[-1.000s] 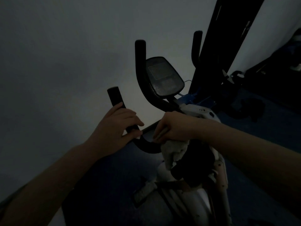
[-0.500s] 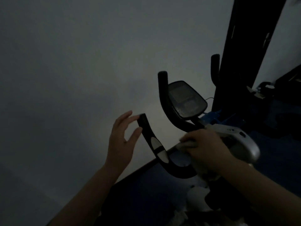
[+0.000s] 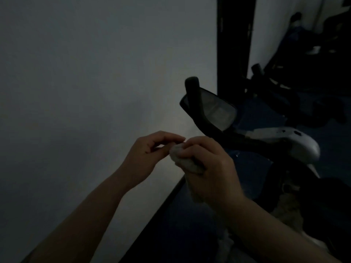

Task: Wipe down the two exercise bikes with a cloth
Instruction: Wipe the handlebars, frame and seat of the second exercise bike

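The room is dim. An exercise bike (image 3: 296,147) stands at the right, with a black curved handlebar (image 3: 195,103), a dark console screen (image 3: 218,112) and a grey-white body. My right hand (image 3: 210,168) is shut on a pale crumpled cloth (image 3: 182,158), wrapped around the left handlebar grip, which is hidden under it. My left hand (image 3: 150,154) hovers just left of the cloth with fingers curled and pinched toward its edge; whether it touches the cloth is unclear. A second dark bike (image 3: 281,93) stands farther back at the right.
A pale wall (image 3: 85,92) fills the left half, meeting a dark skirting and blue floor (image 3: 190,224). A black upright post (image 3: 233,44) rises behind the console. More dark equipment sits in the far right corner.
The camera has swung left and closer. My left hand has let go of the left grip and come next to the cloth. My right hand with the cloth slid from the bar's base up to that grip.
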Tool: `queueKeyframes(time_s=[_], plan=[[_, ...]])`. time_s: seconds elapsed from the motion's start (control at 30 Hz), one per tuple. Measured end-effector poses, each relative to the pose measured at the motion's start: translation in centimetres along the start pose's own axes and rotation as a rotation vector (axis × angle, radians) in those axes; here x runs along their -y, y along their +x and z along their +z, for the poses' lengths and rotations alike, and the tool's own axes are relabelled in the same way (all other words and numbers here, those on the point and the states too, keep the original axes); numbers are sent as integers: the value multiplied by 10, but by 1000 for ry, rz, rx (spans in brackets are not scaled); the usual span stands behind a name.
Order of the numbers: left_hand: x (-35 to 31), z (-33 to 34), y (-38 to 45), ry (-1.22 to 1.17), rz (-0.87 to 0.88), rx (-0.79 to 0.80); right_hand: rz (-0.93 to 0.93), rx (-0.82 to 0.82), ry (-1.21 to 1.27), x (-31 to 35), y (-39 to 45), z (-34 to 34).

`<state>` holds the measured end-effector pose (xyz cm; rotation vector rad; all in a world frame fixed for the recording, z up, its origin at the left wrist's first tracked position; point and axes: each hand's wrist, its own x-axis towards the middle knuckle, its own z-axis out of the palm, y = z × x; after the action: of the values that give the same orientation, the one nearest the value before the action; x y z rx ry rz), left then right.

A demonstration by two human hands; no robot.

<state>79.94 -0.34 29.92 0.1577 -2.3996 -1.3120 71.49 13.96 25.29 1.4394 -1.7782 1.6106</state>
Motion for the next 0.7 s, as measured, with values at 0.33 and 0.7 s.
queueKeyframes(time_s=[0.33,0.7], plan=[[1,0,26,363,477,299,49,-38,-411,12,-46,1],[-16,43,22,849,797,611,340,-470,-456,22,-103,-8]])
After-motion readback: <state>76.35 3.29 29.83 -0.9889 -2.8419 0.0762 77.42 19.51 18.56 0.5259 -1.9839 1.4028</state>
